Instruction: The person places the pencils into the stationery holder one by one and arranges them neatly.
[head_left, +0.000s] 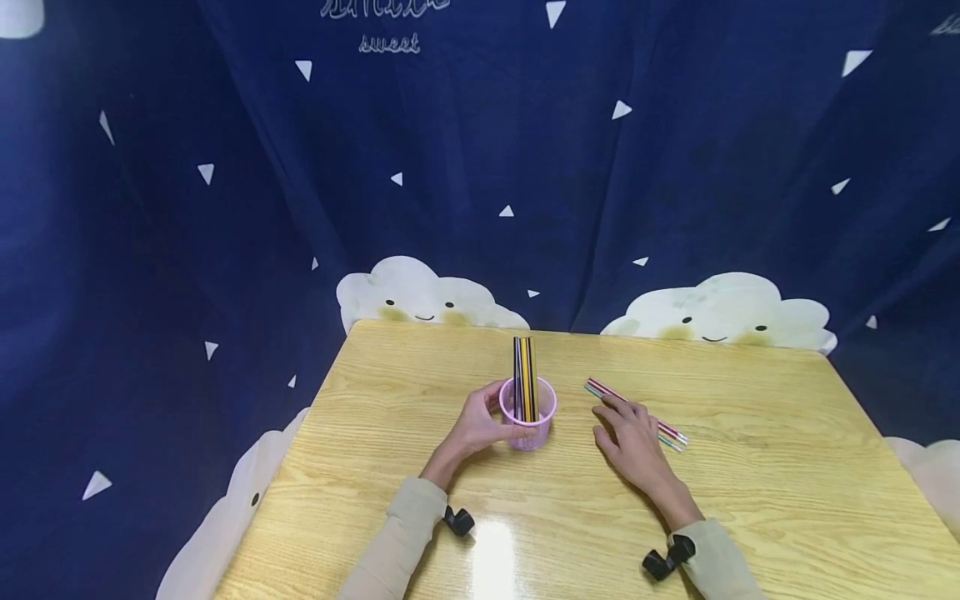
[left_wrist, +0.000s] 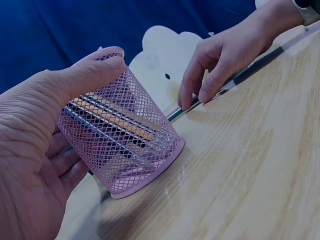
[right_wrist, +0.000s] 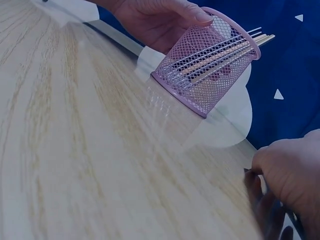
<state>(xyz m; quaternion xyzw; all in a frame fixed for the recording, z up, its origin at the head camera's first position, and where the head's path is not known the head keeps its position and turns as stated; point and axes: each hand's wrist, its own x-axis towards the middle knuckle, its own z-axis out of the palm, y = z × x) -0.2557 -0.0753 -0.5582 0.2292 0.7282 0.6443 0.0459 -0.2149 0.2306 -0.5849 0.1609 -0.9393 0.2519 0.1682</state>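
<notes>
A pink mesh pen cup [head_left: 531, 442] stands upright on the wooden table, and my left hand [head_left: 478, 422] grips its side with the thumb across the front. Black, yellow and pale striped pencils [head_left: 527, 379] stand inside it; through the mesh of the cup [right_wrist: 197, 65] their lower parts show in the right wrist view. To the right, my right hand [head_left: 636, 442] lies over a few thin pencils [head_left: 670, 433] on the tabletop, red and teal ones among them. Its fingertips reach down to a teal pencil in the left wrist view, the thumb standing apart from the fingers.
The light wooden table [head_left: 420, 367] ends at a back edge against a dark blue curtain [head_left: 465, 150] with white triangles and smiling clouds. Small black cameras [head_left: 459, 522] are strapped at both wrists. A bright reflection lies on the table's front part.
</notes>
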